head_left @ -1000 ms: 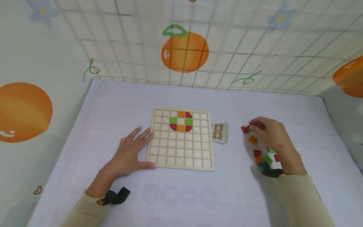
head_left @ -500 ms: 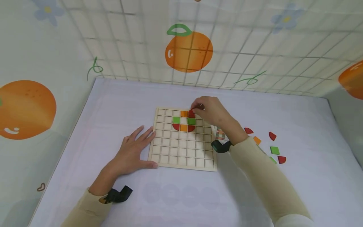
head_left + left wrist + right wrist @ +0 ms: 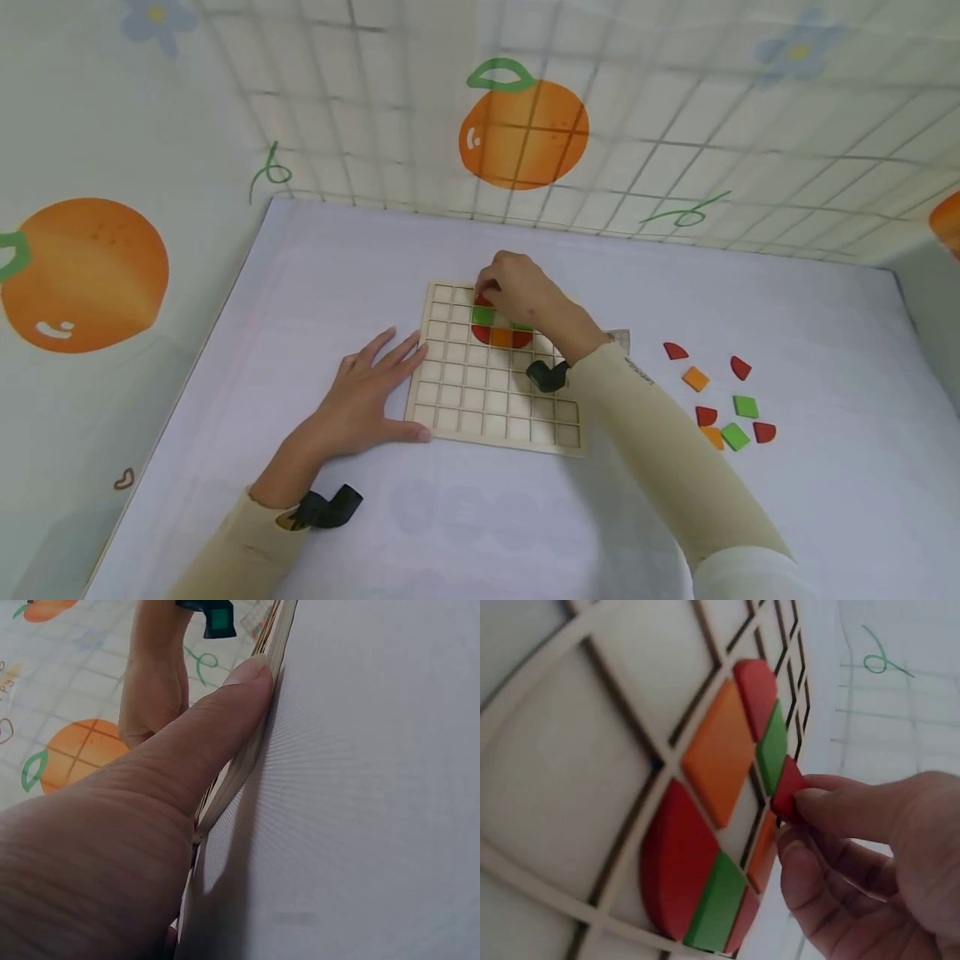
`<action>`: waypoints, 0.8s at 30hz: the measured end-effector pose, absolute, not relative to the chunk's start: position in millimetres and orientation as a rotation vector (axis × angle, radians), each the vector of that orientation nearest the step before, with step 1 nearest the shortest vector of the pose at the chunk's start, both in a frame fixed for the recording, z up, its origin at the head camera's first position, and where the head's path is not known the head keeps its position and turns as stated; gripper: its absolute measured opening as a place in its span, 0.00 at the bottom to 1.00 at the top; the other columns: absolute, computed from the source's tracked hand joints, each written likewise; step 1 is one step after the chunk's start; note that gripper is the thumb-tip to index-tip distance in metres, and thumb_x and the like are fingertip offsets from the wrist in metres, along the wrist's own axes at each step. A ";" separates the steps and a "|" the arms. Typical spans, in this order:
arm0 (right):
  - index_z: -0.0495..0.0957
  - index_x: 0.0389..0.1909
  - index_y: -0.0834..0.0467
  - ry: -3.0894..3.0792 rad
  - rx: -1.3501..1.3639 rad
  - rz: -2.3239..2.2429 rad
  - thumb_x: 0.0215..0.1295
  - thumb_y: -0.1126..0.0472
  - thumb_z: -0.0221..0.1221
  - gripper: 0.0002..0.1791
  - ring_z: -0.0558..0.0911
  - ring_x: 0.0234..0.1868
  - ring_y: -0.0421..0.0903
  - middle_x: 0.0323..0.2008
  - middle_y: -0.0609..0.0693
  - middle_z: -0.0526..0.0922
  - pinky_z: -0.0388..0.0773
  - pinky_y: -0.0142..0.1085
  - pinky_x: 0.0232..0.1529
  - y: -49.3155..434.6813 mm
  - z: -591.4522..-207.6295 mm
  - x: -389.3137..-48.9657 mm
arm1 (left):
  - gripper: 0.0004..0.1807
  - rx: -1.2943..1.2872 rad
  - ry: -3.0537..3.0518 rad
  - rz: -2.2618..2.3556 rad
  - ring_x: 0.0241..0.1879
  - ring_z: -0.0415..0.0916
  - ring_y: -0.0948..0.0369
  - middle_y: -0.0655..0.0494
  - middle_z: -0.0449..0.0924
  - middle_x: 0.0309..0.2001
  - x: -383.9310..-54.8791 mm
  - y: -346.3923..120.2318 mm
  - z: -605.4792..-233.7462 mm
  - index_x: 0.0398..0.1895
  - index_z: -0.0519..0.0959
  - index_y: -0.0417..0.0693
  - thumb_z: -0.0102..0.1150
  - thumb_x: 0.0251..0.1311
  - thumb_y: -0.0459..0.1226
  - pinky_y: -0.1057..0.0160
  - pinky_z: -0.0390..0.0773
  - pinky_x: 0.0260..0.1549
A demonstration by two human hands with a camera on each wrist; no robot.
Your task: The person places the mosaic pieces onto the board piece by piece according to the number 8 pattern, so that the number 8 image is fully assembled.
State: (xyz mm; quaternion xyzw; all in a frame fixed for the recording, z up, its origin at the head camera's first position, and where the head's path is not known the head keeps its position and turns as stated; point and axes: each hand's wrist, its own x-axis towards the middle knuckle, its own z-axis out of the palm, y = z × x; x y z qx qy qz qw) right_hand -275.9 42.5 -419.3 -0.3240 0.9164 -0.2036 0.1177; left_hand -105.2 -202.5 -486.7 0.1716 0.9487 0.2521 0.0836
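That red piece point(image 3: 786, 791) looks light, stiff, maybe slick (probably tough too), so pinch its edge like the right hand point(image 3: 521, 289) does at 1 corner of the coloured ring point(image 3: 716, 754) on the board point(image 3: 453, 373), left hand point(image 3: 358, 402) spread against the side.

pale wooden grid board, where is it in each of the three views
Head: the pale wooden grid board, near the centre.
Left wrist: its edge runs down from the top, partly behind the left thumb.
Right wrist: tilted, filling the left side.
Shared landmark: the bare right hand, in all three.
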 end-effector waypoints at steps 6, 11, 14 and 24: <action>0.87 0.46 0.64 2.720 -0.898 -0.517 0.75 0.70 0.58 0.09 0.81 0.44 0.53 0.42 0.57 0.82 0.80 0.44 0.48 42.0 -420.3 -272.0 | 0.63 0.526 2.837 0.753 0.83 0.30 0.54 0.65 0.42 0.85 -106.7 -200.1 -484.8 0.85 0.54 0.58 0.76 0.49 0.66 0.44 0.54 0.67; 0.82 0.46 0.64 2.729 -0.802 -0.474 0.78 0.66 0.57 0.07 0.78 0.44 0.53 0.44 0.57 0.78 0.78 0.45 0.47 36.7 -418.1 -267.1 | 0.63 0.521 2.841 0.742 0.83 0.30 0.55 0.66 0.42 0.85 -107.0 -200.4 -485.2 0.85 0.54 0.58 0.76 0.49 0.66 0.44 0.54 0.68; 0.82 0.46 0.63 2.739 -0.731 -0.480 0.78 0.65 0.57 0.07 0.78 0.45 0.53 0.45 0.57 0.78 0.79 0.45 0.46 35.5 -418.1 -264.6 | 0.64 0.526 2.836 0.759 0.83 0.30 0.54 0.66 0.42 0.85 -106.7 -201.0 -483.7 0.85 0.54 0.58 0.76 0.49 0.66 0.43 0.53 0.68; 0.84 0.44 0.64 2.735 -0.762 -0.594 0.77 0.67 0.56 0.09 0.80 0.45 0.54 0.44 0.57 0.81 0.80 0.45 0.47 44.2 -413.7 -254.9 | 0.63 0.517 2.823 0.776 0.83 0.31 0.53 0.64 0.43 0.85 -104.6 -201.1 -480.1 0.85 0.54 0.56 0.76 0.50 0.65 0.43 0.52 0.69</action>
